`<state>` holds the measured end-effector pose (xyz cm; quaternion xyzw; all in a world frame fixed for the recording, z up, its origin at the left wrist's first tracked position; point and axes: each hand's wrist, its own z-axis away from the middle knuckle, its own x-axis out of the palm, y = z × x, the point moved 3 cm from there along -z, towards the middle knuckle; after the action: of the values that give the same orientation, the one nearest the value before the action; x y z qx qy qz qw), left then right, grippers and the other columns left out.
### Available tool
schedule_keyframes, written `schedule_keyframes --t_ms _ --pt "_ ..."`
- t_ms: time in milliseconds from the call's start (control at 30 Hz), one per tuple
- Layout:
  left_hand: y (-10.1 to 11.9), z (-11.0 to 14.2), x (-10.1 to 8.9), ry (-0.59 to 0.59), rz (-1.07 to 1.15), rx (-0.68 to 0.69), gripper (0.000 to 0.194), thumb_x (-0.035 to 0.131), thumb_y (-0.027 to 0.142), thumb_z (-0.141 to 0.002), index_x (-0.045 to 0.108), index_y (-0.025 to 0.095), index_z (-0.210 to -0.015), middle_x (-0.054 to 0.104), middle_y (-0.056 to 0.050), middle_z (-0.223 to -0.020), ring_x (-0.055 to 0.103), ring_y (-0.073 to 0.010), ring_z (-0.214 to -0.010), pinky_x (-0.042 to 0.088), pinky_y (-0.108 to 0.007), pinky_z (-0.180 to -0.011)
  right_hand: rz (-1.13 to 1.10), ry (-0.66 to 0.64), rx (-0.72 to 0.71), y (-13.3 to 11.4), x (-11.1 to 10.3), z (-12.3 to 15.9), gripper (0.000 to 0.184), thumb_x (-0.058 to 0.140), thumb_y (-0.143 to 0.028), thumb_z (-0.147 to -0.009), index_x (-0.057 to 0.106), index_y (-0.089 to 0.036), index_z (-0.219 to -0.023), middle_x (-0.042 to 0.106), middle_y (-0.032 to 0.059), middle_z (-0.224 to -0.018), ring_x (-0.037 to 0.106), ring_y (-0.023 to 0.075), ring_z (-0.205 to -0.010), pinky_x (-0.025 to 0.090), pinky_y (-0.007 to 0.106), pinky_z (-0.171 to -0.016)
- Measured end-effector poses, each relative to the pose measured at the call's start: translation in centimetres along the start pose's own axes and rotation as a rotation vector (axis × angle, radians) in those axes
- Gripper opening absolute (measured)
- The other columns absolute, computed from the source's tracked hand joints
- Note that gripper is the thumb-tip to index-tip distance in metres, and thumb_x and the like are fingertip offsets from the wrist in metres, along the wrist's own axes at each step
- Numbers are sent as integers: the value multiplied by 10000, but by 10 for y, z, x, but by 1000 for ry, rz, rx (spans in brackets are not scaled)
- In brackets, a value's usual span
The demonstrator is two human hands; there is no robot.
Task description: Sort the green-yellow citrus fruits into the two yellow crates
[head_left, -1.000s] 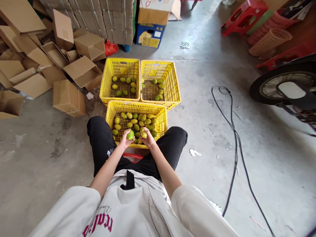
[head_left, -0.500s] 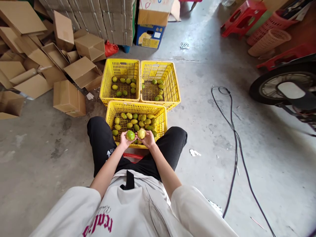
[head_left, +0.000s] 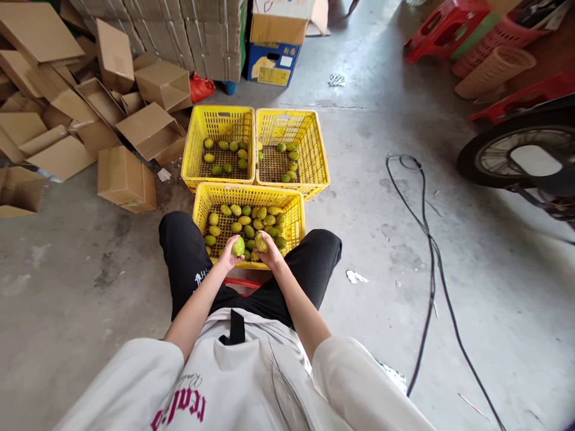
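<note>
My left hand [head_left: 230, 256] is closed around a green lemon [head_left: 238, 246]. Beside it, my right hand [head_left: 269, 254] grips a yellower lemon [head_left: 261, 242]. Both hands are over the near side of a yellow plastic crate [head_left: 294, 239] between my knees, where several green and yellow lemons [head_left: 249, 231] lie on the bottom. Behind it stand two more yellow crates side by side. The left one [head_left: 191, 155] and the right one [head_left: 317, 152] each hold several lemons in a loose ring.
Opened cardboard boxes [head_left: 148, 131] are heaped at the left. A blue printed carton [head_left: 274, 63] stands behind the crates. A black cable [head_left: 433, 251] loops over the floor at the right, near a motorbike wheel [head_left: 494, 155] and red plastic stools [head_left: 444, 30].
Both hands have turned inward. The lemons, lying on open palms before, are now held more upright in the curled fingers, and the right one shows a greener side.
</note>
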<state>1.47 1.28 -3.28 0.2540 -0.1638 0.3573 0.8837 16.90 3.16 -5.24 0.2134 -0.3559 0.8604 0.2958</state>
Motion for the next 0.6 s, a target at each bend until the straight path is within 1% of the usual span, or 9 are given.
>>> schedule_keyframes --t_ms 100,200,300,367,400,467,500,567,600 --pt "3 2 1 77 -26 -12 182 705 343 -915 593 219 -988 578 33 -673 564 -119 -475 420 -181 -387 -11 12 1 0 0 0 358 833 -348 -746 652 -270 -1044 686 -61 -799 627 126 -656 458 201 -514" --pt "5 5 2 123 4 -54 198 637 385 -947 588 193 -950 573 12 -621 560 -136 -460 429 -196 -376 -53 36 30 0 -3 -2 314 790 -368 -777 665 -254 -1042 692 -47 -803 627 133 -655 488 222 -533" --pt "6 8 2 133 79 -71 247 512 406 -983 601 178 -950 606 -25 -641 619 -164 -511 526 -238 -445 -112 15 68 1 -6 -6 253 699 -364 -819 666 -237 -1035 713 -10 -810 691 186 -718 549 278 -578" --pt "7 10 3 108 127 -67 262 425 363 -992 610 179 -962 643 -51 -693 679 -188 -585 579 -269 -511 -143 -20 64 2 -7 -9 228 659 -326 -815 649 -245 -1028 742 16 -854 743 235 -808 598 333 -633" --pt "7 10 3 93 143 -63 260 409 335 -986 616 179 -972 658 -60 -718 701 -198 -623 590 -276 -531 -154 -34 54 3 -8 -11 225 655 -304 -808 638 -255 -1028 755 22 -882 759 251 -847 618 361 -664" --pt "7 10 4 68 154 -59 245 425 299 -963 635 178 -1000 676 -67 -750 731 -216 -693 608 -290 -568 -163 -51 34 4 -7 -12 244 682 -269 -799 622 -272 -1036 771 23 -933 773 255 -887 646 392 -719" --pt "7 9 4 57 151 -56 237 443 288 -953 643 178 -1015 683 -69 -765 741 -225 -729 622 -306 -598 -162 -49 25 5 -7 -13 262 709 -256 -797 620 -276 -1042 776 22 -953 775 246 -895 654 387 -738" --pt "6 7 4 42 140 -43 219 480 280 -943 651 182 -1038 698 -70 -799 753 -238 -796 653 -352 -684 -154 -24 12 6 -5 -12 294 766 -247 -793 631 -277 -1052 782 19 -977 772 221 -897 661 348 -750" --pt "5 6 3 39 134 -32 206 501 280 -942 651 185 -1046 705 -68 -817 755 -240 -820 661 -376 -728 -150 -6 7 7 -5 -11 302 787 -253 -793 642 -276 -1057 781 15 -974 766 206 -880 659 319 -729"
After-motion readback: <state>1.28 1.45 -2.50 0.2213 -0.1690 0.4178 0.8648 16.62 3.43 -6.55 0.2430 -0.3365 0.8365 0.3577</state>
